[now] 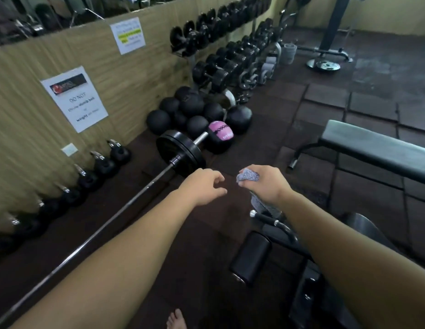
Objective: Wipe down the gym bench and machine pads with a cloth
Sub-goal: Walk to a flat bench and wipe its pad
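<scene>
Dim, flat indoor light, brighter toward the upper right; soft motion blur throughout, strongest on the beige ribbed wall [29, 129]; wide-angle bending at the edges.

I see a wall [29, 115] on the left. A row of kettlebells [104, 166] sits on the floor [206, 257] right along it. A barbell [126, 205] lies on the floor just to their right. Past its far end, balls [192, 105] are piled by the wall, and a dumbbell rack [221, 62] stands behind them. A bench [377, 148] is on the right, with a roller pad [250, 256] nearer to me. My right hand [266, 184] holds the cloth [248, 175] up between the barbell and the bench.
</scene>
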Demonstrator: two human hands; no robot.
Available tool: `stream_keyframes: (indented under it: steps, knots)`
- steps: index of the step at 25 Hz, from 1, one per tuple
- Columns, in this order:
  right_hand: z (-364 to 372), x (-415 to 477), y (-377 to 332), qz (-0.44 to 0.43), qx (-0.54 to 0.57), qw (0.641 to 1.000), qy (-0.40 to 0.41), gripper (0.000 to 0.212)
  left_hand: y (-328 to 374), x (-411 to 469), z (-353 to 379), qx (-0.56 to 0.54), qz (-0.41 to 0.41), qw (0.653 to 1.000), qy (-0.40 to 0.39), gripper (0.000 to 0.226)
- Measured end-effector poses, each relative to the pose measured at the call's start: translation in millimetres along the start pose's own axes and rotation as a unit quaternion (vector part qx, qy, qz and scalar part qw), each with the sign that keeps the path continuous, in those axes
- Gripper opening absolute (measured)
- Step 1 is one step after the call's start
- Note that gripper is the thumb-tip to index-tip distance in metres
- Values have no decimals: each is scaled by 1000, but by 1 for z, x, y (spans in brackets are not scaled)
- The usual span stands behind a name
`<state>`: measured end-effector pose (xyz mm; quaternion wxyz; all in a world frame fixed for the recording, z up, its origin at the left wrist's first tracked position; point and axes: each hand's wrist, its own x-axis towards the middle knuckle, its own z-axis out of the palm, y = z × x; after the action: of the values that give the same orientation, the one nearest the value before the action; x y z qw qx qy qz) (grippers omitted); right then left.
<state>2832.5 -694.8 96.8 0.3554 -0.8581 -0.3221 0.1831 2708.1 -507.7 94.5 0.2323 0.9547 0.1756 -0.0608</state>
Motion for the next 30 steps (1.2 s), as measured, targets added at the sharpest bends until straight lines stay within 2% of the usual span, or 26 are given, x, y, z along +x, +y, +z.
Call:
stream_keyframes:
  steps: [4,7,14,16,23,30]
  knots:
    - [47,82,-74,-3,18,1000,3,14,-91,44,-63,113,2,994,-3,49]
    - [62,134,-104,-6,23,1000,16,12,-129,83,-100,159,10,987,-9,48]
    - [60,276,-87,25,2,997,67,15,-165,224,-141,209,33,977,-32,44]
    - [43,320,-66,31,0,996,87,19,-159,280,-144,224,53,972,-42,46]
    - [-65,441,4,84,33,984,151,13,-92,468,-151,237,102,963,-79,46]
    - [-182,523,113,179,33,954,236,19,27,659,-131,269,236,928,-106,43]
